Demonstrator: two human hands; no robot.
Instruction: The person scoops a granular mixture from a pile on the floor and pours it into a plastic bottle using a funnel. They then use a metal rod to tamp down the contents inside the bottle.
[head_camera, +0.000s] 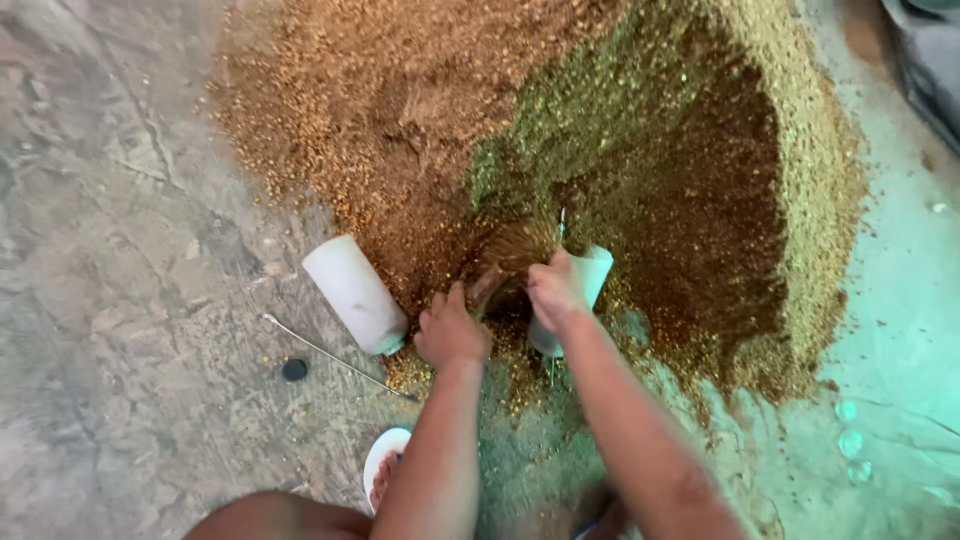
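Note:
A big heap of brown and greenish granular material (600, 150) lies on the concrete floor. At its near edge my right hand (553, 290) grips a white plastic bottle (590, 278), held upright against the heap. My left hand (450, 330) is closed around a small dark scoop-like object (490, 285) tilted toward the bottle's mouth; a blurred stream of grains shows above it. What exactly the left hand holds is partly hidden by the fingers.
A second white bottle (355, 293) lies on its side left of my hands. A thin metal rod (335, 355) and a small black cap (294, 369) rest on the cracked floor (120, 300). A white sandal (384, 462) shows below.

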